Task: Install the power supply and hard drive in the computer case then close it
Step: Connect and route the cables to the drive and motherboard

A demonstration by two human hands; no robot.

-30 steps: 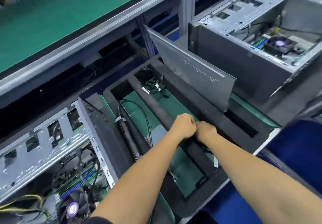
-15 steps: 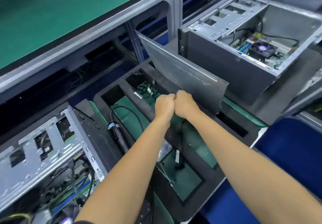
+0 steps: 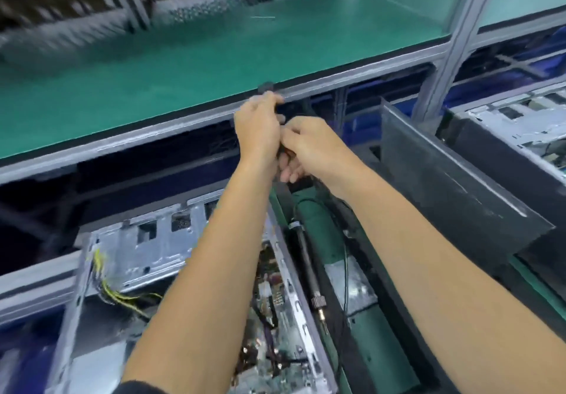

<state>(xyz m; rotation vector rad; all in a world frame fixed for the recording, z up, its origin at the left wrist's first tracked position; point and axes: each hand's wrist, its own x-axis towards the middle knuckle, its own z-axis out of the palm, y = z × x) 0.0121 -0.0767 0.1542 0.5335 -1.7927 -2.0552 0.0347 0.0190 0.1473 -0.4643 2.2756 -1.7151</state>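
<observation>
My left hand (image 3: 258, 130) and my right hand (image 3: 309, 148) are raised together in front of the shelf's edge. Both have curled fingers and pinch a small dark object (image 3: 266, 86) whose tip sticks out above the left hand; blur hides what it is. Below my arms lies the open computer case (image 3: 147, 249), with its motherboard (image 3: 275, 317) and yellow cables (image 3: 107, 289) showing. The case's dark side panel (image 3: 453, 185) leans upright at the right. No power supply or hard drive can be made out.
A black electric screwdriver (image 3: 306, 268) lies in the black foam tray (image 3: 382, 301) on a green mat. A second open case (image 3: 520, 124) stands at the far right. A green-topped shelf (image 3: 199, 56) with an aluminium frame runs across above.
Both hands lifted from over the foam tray up to the shelf edge, still held together. The view swung left and up, so the left case now lies under my arms.
</observation>
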